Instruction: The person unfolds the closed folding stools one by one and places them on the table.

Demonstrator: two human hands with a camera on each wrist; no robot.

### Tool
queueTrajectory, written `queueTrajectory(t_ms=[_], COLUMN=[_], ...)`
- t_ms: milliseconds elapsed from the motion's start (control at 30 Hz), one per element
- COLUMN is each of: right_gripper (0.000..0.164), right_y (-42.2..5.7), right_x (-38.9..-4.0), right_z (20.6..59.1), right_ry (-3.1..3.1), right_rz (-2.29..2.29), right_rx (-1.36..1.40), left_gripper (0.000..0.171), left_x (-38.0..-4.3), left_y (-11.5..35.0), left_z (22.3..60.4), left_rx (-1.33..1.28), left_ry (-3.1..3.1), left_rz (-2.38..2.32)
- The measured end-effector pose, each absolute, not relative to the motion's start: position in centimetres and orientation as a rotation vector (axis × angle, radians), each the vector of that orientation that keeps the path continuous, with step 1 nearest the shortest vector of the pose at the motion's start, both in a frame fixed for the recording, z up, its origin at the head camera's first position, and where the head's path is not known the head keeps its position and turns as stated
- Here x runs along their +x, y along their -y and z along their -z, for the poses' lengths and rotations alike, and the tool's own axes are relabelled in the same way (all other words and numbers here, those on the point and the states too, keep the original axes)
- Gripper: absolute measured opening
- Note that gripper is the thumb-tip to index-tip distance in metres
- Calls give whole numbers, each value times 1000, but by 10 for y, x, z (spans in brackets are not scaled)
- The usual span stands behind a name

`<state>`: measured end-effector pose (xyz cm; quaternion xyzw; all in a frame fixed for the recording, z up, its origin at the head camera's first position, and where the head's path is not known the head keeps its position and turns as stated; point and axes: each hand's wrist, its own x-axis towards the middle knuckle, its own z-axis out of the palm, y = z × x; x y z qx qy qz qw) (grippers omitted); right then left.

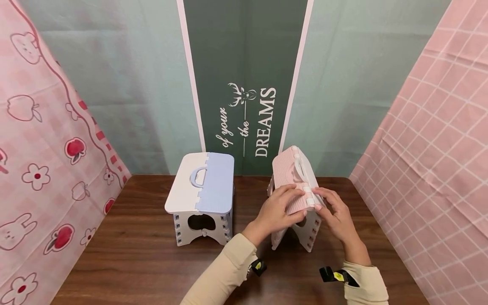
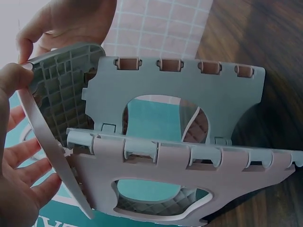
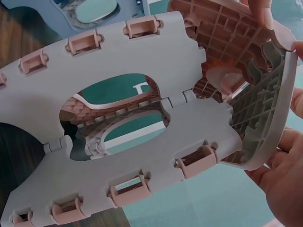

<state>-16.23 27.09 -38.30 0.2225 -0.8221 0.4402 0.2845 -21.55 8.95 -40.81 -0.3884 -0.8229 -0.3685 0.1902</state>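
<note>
A pink-and-white folding step stool (image 1: 284, 167) stands half folded on the right side of the table, its top bent into a peak along the middle hinge. My left hand (image 1: 276, 210) holds the pink half of the top, with the thumb at the near edge. On the white half, my right hand (image 1: 338, 217) grips the near edge, its thumb close to the hinge. The left wrist view shows the ribbed underside (image 2: 59, 90) of the top and the legs partly folded inward. In the right wrist view, the white hinged end panel (image 3: 199, 125) is bent at its middle.
A blue-and-white folding stool (image 1: 217, 182) stands fully opened to the left, its handle loop on top. Both stools are on a dark wooden table (image 1: 141, 254). Pink patterned cloths (image 1: 431, 140) hang at both sides, and a green printed backdrop (image 1: 244, 55) behind.
</note>
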Motion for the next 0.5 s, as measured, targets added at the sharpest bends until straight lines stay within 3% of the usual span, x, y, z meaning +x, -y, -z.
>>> queueTrajectory(t_ms=[500], right_gripper=[37], right_y=[-275], right_x=[-166], right_z=[383], right_ry=[2251], right_rz=[-1115], right_rx=[610], left_gripper=[44], left_x=[-218], left_y=[-86], left_z=[407], left_rx=[-1121], left_ry=[2298], left_rz=[947])
